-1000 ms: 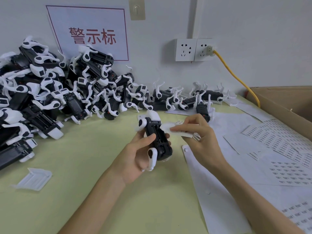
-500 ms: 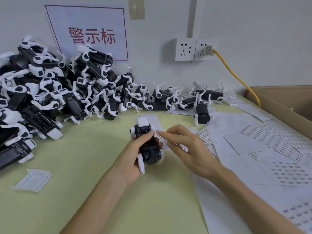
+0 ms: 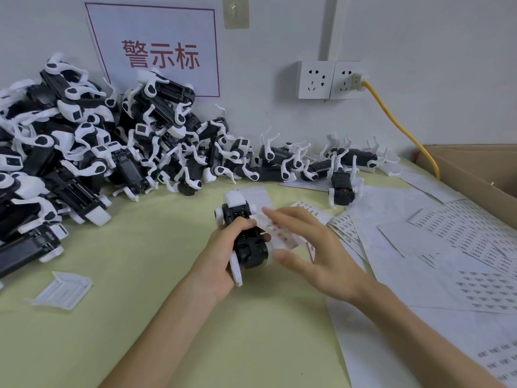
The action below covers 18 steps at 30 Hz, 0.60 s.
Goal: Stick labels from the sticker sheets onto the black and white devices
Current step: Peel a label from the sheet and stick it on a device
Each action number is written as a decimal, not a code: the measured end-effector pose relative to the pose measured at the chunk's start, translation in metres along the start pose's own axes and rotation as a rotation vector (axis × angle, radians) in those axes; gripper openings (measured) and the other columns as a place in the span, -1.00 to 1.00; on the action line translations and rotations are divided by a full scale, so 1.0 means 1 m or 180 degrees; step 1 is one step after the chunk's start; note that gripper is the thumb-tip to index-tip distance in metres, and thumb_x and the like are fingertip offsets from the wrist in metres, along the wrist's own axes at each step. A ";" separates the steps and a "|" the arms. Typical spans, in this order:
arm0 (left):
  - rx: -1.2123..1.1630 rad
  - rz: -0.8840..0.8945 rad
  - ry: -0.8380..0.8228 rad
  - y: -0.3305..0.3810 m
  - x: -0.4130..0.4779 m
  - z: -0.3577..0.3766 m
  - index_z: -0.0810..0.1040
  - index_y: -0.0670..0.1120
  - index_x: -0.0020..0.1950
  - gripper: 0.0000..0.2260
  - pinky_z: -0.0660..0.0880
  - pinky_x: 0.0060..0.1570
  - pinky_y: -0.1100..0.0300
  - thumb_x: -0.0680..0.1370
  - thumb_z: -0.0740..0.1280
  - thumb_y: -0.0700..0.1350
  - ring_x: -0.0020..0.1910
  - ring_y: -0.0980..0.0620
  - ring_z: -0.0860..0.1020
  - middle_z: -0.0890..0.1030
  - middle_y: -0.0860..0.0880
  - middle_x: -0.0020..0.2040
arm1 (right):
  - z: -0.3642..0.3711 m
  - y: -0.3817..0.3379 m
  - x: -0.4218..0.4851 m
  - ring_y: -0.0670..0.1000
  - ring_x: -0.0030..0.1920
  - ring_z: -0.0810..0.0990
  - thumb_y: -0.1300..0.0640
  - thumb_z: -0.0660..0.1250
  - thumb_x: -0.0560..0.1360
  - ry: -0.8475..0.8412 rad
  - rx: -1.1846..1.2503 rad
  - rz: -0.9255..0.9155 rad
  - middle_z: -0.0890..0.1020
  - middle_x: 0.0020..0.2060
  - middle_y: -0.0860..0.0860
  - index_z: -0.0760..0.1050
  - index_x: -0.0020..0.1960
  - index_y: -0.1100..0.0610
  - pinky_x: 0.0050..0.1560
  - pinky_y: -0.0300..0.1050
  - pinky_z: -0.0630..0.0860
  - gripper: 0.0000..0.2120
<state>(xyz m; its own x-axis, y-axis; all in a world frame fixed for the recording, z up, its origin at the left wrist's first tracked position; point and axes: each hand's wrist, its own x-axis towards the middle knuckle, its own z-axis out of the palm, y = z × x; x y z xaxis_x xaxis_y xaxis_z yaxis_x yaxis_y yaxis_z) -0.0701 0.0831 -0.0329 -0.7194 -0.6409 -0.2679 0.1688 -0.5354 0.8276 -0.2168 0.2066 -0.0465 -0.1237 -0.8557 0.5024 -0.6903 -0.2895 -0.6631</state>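
My left hand grips a black and white device just above the yellow-green table, its white end pointing away from me. A narrow strip of labels lies across the device's right side. My right hand rests on that strip with straight, spread fingers, the index fingertip near the strip's top end. Sticker sheets with rows of small printed labels are spread over the table to the right.
A big pile of devices fills the left back, and a row of devices runs along the wall. One device stands alone by the sheets. A white plastic cover lies front left. A cardboard box and a yellow cable are at the right.
My left hand lowered and turned the device. My right hand went from pinching the label strip, through pointing at the device, to lying flat with spread fingers over the strip.
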 end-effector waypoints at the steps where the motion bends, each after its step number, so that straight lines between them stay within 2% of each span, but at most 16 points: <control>1: 0.0014 0.0056 0.0043 0.000 0.001 0.000 0.58 -0.20 0.28 -0.73 0.65 -0.25 0.12 0.60 0.34 -0.17 -0.10 -0.09 0.72 0.73 -0.20 0.04 | -0.001 -0.002 0.001 0.03 0.34 0.52 0.00 0.36 0.61 0.0139 0.0246 0.0133 0.54 0.26 -0.09 0.46 0.48 -0.08 0.29 -0.17 0.46 -0.56; 4: 0.0133 0.0292 -0.0018 -0.002 0.001 0.000 0.54 -0.16 0.37 -0.68 0.68 -0.15 0.02 0.60 0.31 -0.23 0.00 -0.14 0.72 0.69 -0.24 0.18 | -0.003 -0.003 0.003 0.04 0.24 0.59 0.12 0.37 0.62 0.0603 0.0428 0.0327 0.61 0.14 -0.07 0.61 0.25 0.05 0.21 0.01 0.57 -0.78; 7: 0.0320 0.0502 -0.0038 -0.004 0.000 0.003 0.59 -0.07 0.33 -0.69 0.64 0.01 -0.03 0.59 0.33 -0.23 0.04 -0.08 0.70 0.69 -0.19 0.19 | -0.003 -0.002 0.004 0.02 0.15 0.60 0.20 0.47 0.55 0.0707 0.0166 0.0329 0.63 0.03 -0.10 0.66 0.08 0.07 0.13 -0.05 0.57 -0.87; 8: 0.0372 0.0550 -0.0044 -0.005 0.000 0.004 0.61 -0.03 0.30 -0.69 0.64 -0.01 -0.03 0.57 0.37 -0.22 0.04 -0.07 0.69 0.70 -0.16 0.17 | -0.003 -0.002 0.004 0.01 0.14 0.60 0.16 0.49 0.52 0.0692 0.0101 0.0305 0.63 0.01 -0.12 0.66 0.05 0.06 0.12 -0.11 0.56 -0.89; 10: 0.0478 0.0606 -0.0049 -0.006 -0.001 0.005 0.65 0.01 0.22 -0.66 0.65 -0.19 0.04 0.45 0.45 -0.15 -0.05 -0.01 0.69 0.73 -0.10 0.01 | -0.003 -0.004 0.003 0.01 0.12 0.61 0.08 0.52 0.48 0.0688 0.0062 0.0305 0.65 -0.03 -0.12 0.66 0.00 0.05 0.09 -0.15 0.55 -0.88; 12: 0.0581 0.0610 -0.0006 -0.006 -0.002 0.006 0.66 -0.03 0.14 -0.64 0.61 -0.30 0.11 0.35 0.46 -0.07 -0.15 0.01 0.68 0.69 -0.06 -0.10 | -0.002 -0.004 0.003 -0.01 0.08 0.63 0.08 0.57 0.46 0.0698 0.0088 0.0361 0.67 -0.07 -0.13 0.66 -0.03 0.06 0.07 -0.13 0.57 -0.86; 15: 0.0667 0.0594 -0.0049 -0.008 -0.002 0.004 0.65 -0.08 0.15 -0.61 0.61 -0.26 0.12 0.34 0.49 -0.04 -0.10 -0.03 0.70 0.69 -0.14 -0.02 | -0.001 -0.005 0.003 -0.07 0.04 0.66 0.12 0.58 0.44 0.0706 0.0038 0.0414 0.70 -0.10 -0.13 0.67 -0.04 0.09 0.06 -0.11 0.58 -0.86; 18: 0.0791 0.0622 -0.0292 -0.007 -0.004 0.004 0.70 0.02 0.06 -0.70 0.63 -0.20 0.10 0.33 0.54 -0.06 -0.04 -0.06 0.72 0.73 -0.13 0.00 | -0.004 -0.007 0.002 -0.07 0.03 0.68 0.15 0.56 0.46 0.0738 0.0112 0.0496 0.72 -0.10 -0.12 0.69 -0.03 0.11 0.07 -0.09 0.59 -0.89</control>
<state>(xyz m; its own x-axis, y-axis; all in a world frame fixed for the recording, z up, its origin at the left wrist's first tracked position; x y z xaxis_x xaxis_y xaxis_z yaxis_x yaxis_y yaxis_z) -0.0717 0.0914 -0.0355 -0.7492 -0.6600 -0.0560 0.1480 -0.2492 0.9571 -0.2150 0.2084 -0.0391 -0.3889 -0.7714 0.5038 -0.6255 -0.1804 -0.7591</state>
